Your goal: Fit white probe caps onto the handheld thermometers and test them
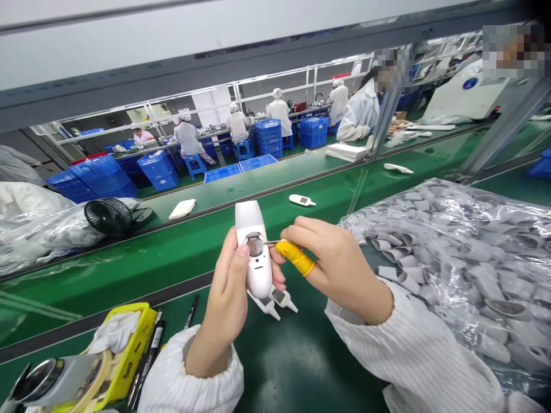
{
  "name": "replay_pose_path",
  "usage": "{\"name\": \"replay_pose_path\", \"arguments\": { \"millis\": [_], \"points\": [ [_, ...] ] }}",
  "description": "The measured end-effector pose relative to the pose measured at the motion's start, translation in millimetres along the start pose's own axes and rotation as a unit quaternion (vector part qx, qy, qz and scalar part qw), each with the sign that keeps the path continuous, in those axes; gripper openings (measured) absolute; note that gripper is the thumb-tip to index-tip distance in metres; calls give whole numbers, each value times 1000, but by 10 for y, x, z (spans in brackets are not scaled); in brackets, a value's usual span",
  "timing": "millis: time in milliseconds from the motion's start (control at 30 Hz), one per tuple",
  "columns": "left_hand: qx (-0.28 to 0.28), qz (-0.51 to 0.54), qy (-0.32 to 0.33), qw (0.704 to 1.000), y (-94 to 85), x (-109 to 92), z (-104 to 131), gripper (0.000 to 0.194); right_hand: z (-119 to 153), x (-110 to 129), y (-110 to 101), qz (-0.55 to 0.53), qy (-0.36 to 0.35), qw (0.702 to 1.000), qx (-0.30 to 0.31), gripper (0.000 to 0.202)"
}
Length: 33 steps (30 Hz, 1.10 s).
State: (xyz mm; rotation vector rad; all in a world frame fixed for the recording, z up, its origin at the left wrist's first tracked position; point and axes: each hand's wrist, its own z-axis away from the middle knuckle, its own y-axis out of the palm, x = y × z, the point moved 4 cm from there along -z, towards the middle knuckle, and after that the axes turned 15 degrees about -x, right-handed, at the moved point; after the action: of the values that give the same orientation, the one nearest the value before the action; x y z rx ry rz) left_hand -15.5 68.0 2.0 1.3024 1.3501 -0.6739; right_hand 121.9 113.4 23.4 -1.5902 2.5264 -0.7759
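Note:
My left hand (232, 275) is closed around a white handheld device (259, 278) that looks like a thermometer, tilted upright. Its round battery compartment is uncovered, and a coin cell (255, 246) shows inside. From the right, my right hand (331, 258) pinches a thin metal tool (272, 243) whose tip reaches the compartment's edge; most of the tool is hidden by the fingers. A yellow finger cot (296, 258) covers one right-hand digit. Below the device, two more white devices with small screens (282, 296) lie on the green bench, partly covered by my left hand.
At right, a clear plastic bag (469, 252) holds many light-grey caps. A yellow bin (133, 350) and black pens (148, 355) sit at lower left. Beyond runs a green conveyor (193, 238) carrying a white device (302, 200). A black fan (107, 215) and co-workers stand farther off.

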Motion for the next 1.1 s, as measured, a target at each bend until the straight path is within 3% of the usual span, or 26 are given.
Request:
{"name": "replay_pose_path", "arguments": {
  "millis": [167, 233, 333, 433, 500, 600, 733, 833, 900, 1100],
  "points": [
    [-41, -96, 54, 993, -13, -14, 15, 24, 18, 73, -42, 74, -24, 997, -19, 23],
    [-44, -105, 34, 993, -25, -13, 13, 23, 26, 74, -29, 66, -21, 998, -10, 23],
    [22, -16, -62, 998, -5, 0, 3, 23, 28, 53, 21, -44, 3, 999, 23, 20],
    [56, 52, -123, 990, 6, 5, -21, 20, -2, 37, 2, -97, -8, 995, -28, 16],
    [61, 54, -146, 986, 14, 34, -36, 17, -20, 54, -26, -73, -59, 993, -68, 15],
    [101, 51, -170, 979, 56, 84, -27, 27, -27, 93, -33, -58, -137, 986, -68, 25],
    [131, 60, -178, 973, 77, 86, 19, 44, -26, 85, -94, -129, -117, 978, -119, 20],
    [123, 55, -165, 977, 50, 55, 60, 46, 0, 75, -154, -156, -71, 969, -180, 14],
    [102, 42, -158, 981, 26, 42, 87, 52, 23, 107, -188, -139, -77, 965, -209, 11],
    [33, -46, -117, 992, 38, -28, 188, 64, 57, 305, -188, -34, -198, 967, -157, 10]
  ]
}}
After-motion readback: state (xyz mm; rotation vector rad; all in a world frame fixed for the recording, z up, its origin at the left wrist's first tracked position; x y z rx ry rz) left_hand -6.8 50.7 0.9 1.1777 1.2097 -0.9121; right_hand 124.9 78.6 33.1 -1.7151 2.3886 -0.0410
